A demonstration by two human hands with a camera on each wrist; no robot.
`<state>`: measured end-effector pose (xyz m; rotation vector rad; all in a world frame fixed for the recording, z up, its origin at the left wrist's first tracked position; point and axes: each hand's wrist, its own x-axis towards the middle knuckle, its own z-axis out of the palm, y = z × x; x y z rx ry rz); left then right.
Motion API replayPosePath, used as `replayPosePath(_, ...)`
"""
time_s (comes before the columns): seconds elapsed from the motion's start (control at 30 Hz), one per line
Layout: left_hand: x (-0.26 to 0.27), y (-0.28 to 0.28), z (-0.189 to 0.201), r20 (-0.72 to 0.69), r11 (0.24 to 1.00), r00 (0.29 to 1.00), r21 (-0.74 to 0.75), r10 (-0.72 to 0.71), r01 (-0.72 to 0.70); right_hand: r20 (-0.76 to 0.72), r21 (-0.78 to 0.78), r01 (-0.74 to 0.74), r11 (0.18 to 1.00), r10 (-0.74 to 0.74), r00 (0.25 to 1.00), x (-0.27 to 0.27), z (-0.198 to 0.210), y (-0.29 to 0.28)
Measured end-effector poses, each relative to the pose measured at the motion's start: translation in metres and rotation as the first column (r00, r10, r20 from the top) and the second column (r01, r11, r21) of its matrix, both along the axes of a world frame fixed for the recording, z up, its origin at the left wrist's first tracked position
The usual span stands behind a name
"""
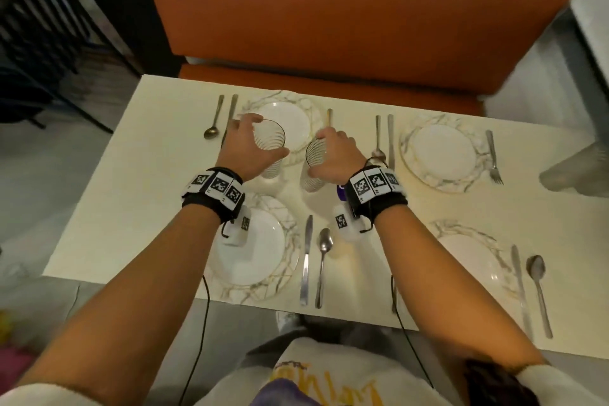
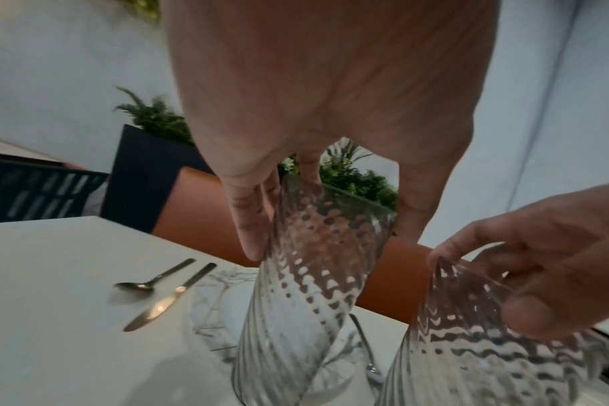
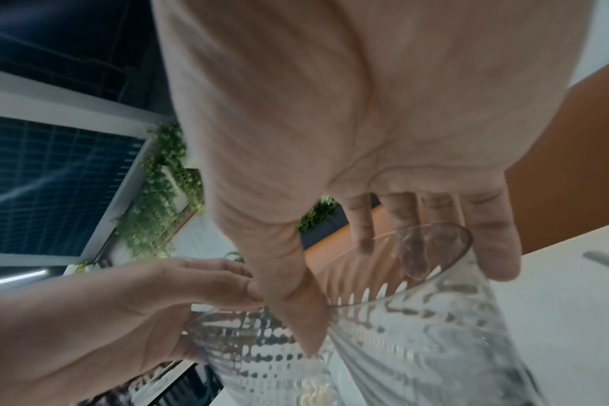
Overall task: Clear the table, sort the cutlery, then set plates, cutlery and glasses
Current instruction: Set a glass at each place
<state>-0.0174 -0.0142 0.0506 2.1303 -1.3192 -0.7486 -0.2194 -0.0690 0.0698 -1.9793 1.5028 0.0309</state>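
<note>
Orange bench seating [image 1: 346, 20] runs behind a pale table [image 1: 108, 208] laid with four marbled plates. At the far left a spoon [image 1: 213, 120] and a knife [image 1: 230, 115] lie side by side, just beside the far-left plate [image 1: 296, 115]. The left hand [image 1: 245, 150] grips a ribbed glass [image 1: 271, 148] from above near the rim, fingers and thumb curled round it — the glass hangs over the near edge of that plate. Just beside it, the right hand [image 1: 333, 155] holds a second ribbed glass [image 1: 314, 163] the same way, fingers wrapped round its rim, between the two far plates. Whether either glass touches the table, I cannot tell. Further right sit another spoon [image 1: 378, 138] and knife [image 1: 391, 138], the far-right plate [image 1: 441, 155], then a fork [image 1: 493, 156].
</note>
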Motion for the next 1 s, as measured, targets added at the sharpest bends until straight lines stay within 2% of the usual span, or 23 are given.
replayPosePath(0.13,0.028,0.008,-0.012,-0.034,0.999,0.999,0.042,0.023,-0.022,-0.035,0.023,-0.063,0.998,0.064,0.997,0.033,-0.009,0.005)
replayPosePath(0.3,0.038,0.015,-0.03,-0.027,0.998,1.0,0.069,0.015,-0.014,-0.08,0.031,-0.112,0.993,0.114,0.99,0.05,-0.018,0.005)
replayPosePath(0.47,0.04,0.02,-0.041,-0.098,0.997,0.992,0.022,0.076,-0.075,-0.099,0.044,-0.096,0.994,0.1,0.99,0.058,-0.024,0.002)
replayPosePath(0.6,0.037,0.023,-0.043,-0.14,0.988,0.978,0.028,0.153,-0.15,-0.024,0.075,0.0,0.997,0.002,1.0,0.063,-0.028,0.001)
replayPosePath(0.8,0.044,0.026,-0.049,-0.175,0.967,0.952,0.023,0.253,-0.253,0.026,0.109,-0.012,0.994,0.009,1.0,0.058,-0.035,0.003)
replayPosePath(1.0,0.063,0.024,-0.047,-0.147,0.962,0.951,0.019,0.271,-0.272,0.004,0.171,-0.017,0.985,0.016,1.0,0.045,-0.035,0.002)
